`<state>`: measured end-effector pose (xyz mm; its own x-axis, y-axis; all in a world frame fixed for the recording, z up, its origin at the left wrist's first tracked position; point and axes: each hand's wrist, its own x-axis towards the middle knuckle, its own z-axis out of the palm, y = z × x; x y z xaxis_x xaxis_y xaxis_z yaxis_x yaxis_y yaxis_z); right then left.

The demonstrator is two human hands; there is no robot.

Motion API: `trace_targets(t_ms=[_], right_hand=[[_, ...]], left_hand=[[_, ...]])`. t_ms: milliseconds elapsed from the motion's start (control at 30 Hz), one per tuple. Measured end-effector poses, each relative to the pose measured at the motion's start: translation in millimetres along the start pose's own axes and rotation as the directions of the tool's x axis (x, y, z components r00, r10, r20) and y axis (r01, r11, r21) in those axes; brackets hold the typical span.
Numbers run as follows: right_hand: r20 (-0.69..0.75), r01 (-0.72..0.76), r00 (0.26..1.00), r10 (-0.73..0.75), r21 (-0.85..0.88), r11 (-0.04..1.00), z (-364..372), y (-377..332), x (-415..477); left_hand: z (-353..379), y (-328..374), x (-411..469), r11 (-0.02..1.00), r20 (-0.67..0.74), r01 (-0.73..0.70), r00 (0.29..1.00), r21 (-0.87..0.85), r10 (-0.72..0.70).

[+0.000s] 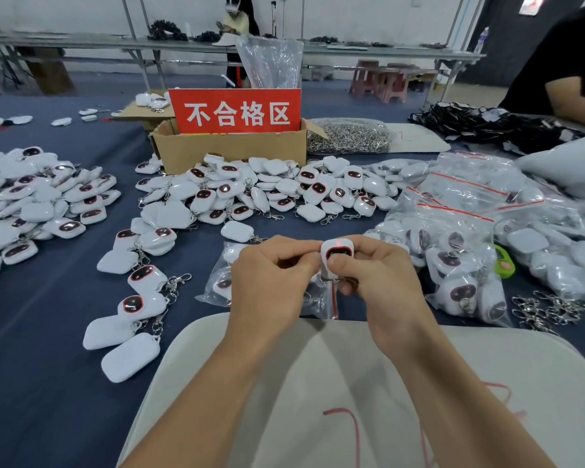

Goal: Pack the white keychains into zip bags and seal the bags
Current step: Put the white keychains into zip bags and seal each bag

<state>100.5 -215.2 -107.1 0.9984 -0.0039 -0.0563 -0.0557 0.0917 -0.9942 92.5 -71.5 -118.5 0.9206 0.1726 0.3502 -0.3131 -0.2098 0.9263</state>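
From the head camera, both hands meet just above the near edge of the blue cloth (48,332). The right hand (382,282) grips a white keychain (336,255) upright, dark face toward the camera, its thumb pressed on the lower front. The left hand (271,278), fingers curled, pinches the keychain's left edge. Directly beneath them lies a zip bag (217,288) already holding keychains – whether its mouth is open is hidden by the hands. Loose keychains (267,190) are heaped beyond; filled bags (463,265) lie to the right.
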Motion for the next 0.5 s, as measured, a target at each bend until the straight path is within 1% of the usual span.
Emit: trace_targets(t_ms=[67,200,267,367,500], right_hand=[[0.012,0.008,1.000,-0.008,-0.004,1.000,0.5,1.3,-0.1],[0.072,0.013,0.997,-0.009,-0.069,0.998,2.0,3.3,-1.8],[0.099,0.029,0.995,-0.019,-0.095,0.995,2.5,3.8,-2.3],[0.142,0.028,0.990,-0.021,-0.052,0.998,3.6,4.6,-2.4],[0.131,0.036,0.991,-0.034,-0.011,0.999,4.9,6.0,-1.7]], left_hand=[[1.6,-0.6,-1.4,1.000,-0.028,-0.006,1.000,0.030,0.007],[2.9,-4.2,-0.4,0.997,-0.091,0.068,0.994,0.037,-0.064],[4.0,-4.2,0.1,0.996,-0.095,0.084,0.992,0.031,-0.081],[4.3,-3.0,-0.2,0.995,-0.095,0.096,0.991,0.029,-0.092],[4.4,-3.5,1.5,0.994,-0.103,0.105,0.989,0.017,-0.103]])
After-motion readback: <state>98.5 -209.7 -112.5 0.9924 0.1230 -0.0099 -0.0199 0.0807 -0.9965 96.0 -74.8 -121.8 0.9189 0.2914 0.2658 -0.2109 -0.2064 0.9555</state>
